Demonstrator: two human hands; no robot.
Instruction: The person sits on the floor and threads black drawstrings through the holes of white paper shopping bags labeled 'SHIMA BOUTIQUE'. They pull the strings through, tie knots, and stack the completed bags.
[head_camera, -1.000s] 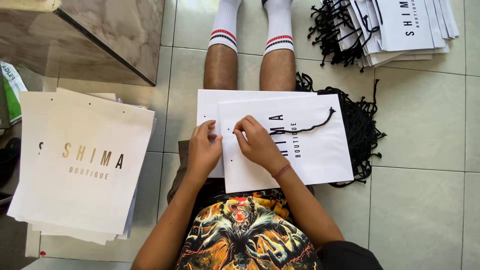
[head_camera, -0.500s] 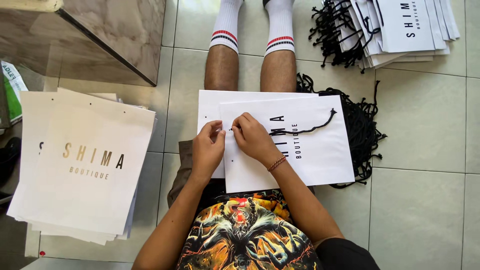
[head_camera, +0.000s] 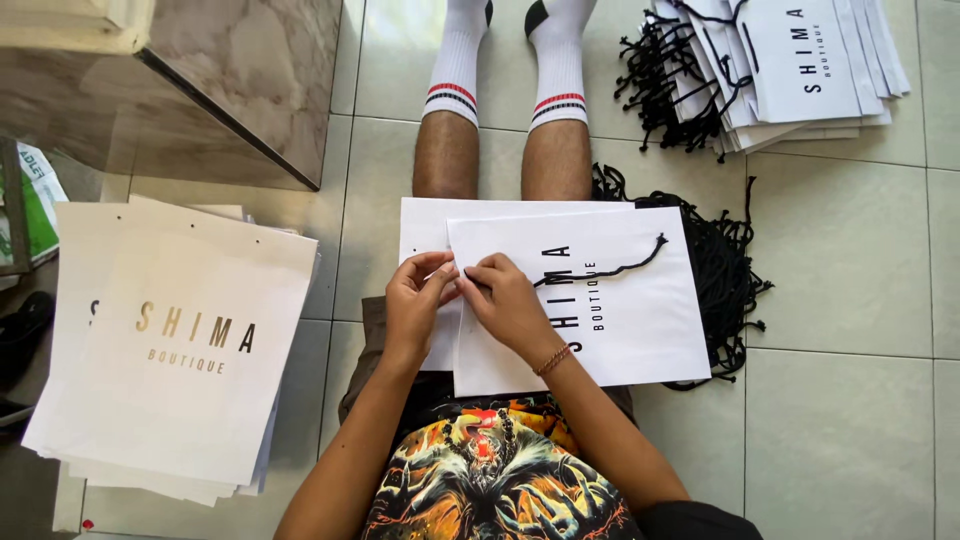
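white bag, left hand, right hand seemingly pinching cord

Looks like someone's home floor turned packing spot, maybe a shop's back room: pale floor tiles, stacks of flat white paper bags, a heap of black cord handles.

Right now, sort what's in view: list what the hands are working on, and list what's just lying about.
In hand:
left hand
right hand
white paper bag
black cord

Lying about:
stack of unstrung bags
finished bags
loose cord pile
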